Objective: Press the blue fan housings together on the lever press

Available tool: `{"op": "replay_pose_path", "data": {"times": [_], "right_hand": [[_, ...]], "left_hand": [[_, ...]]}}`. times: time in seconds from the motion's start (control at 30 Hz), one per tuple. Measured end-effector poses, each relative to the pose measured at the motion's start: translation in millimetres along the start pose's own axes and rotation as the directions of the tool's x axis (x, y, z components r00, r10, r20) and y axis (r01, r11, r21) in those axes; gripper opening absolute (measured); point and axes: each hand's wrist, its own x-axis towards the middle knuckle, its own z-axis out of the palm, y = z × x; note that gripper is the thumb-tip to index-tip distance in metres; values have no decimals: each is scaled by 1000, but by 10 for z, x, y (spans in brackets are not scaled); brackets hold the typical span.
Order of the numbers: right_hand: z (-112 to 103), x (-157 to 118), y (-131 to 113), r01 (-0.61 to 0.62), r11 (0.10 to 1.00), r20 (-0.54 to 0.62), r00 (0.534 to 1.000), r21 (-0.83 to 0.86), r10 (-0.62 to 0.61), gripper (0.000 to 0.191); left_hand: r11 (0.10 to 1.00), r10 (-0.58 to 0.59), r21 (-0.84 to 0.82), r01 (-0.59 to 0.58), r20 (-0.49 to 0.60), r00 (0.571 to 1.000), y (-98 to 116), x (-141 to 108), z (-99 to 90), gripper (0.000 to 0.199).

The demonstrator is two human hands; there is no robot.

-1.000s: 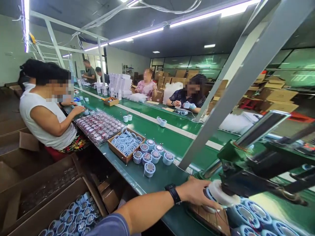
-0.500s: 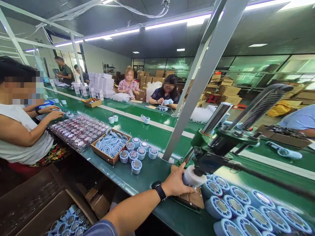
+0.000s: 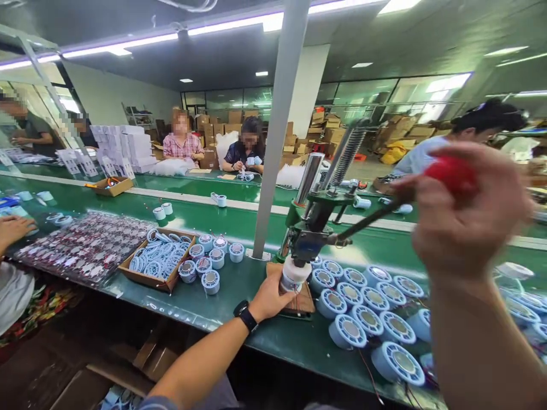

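My left hand (image 3: pixel 268 297), with a dark watch on the wrist, is closed around a light-blue round housing (image 3: pixel 292 283). The white pressing head (image 3: pixel 297 269) of a green hand press (image 3: pixel 311 242) sits right at the housing's top; I cannot tell whether they are pressed together. Thin red wires show at the housing's side. Beneath lies a brown board (image 3: pixel 304 303). At the right, my right hand (image 3: pixel 465 228), slightly blurred, is wrapped round the red knob (image 3: pixel 452 173) of the press lever (image 3: pixel 372 214), which slants up toward it.
Rows of light-blue housings (image 3: pixel 366 320) with metal discs stand right of the press. Left are smaller housings (image 3: pixel 210 281), a carton of blue rings (image 3: pixel 170 283) and wired plates (image 3: pixel 81 245). A grey post (image 3: pixel 277 131) rises behind the press. Co-workers sit across the green belt (image 3: pixel 196 213).
The view has swung right and levelled. My right hand has come into view on the lever's knob, and the lever now slants upward. My left hand stays by the pressing head.
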Motion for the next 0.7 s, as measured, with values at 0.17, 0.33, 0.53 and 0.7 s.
{"op": "replay_pose_path", "data": {"times": [0.17, 0.33, 0.53, 0.7], "right_hand": [[332, -472, 426, 60, 980, 59, 996, 190, -73, 53], [547, -2150, 1094, -240, 970, 74, 968, -30, 242, 73], [767, -2528, 1448, -483, 869, 207, 843, -110, 496, 81], [805, -2502, 1391, -466, 883, 43, 882, -64, 468, 80]], "left_hand": [[832, 6, 554, 36, -74, 997, -79, 46, -540, 62], [493, -135, 862, 114, -53, 989, -131, 358, -1088, 59], [398, -246, 917, -3, 110, 963, 36, 247, -994, 44], [367, -302, 929, 52, 66, 951, 151, 28, -669, 58]]}}
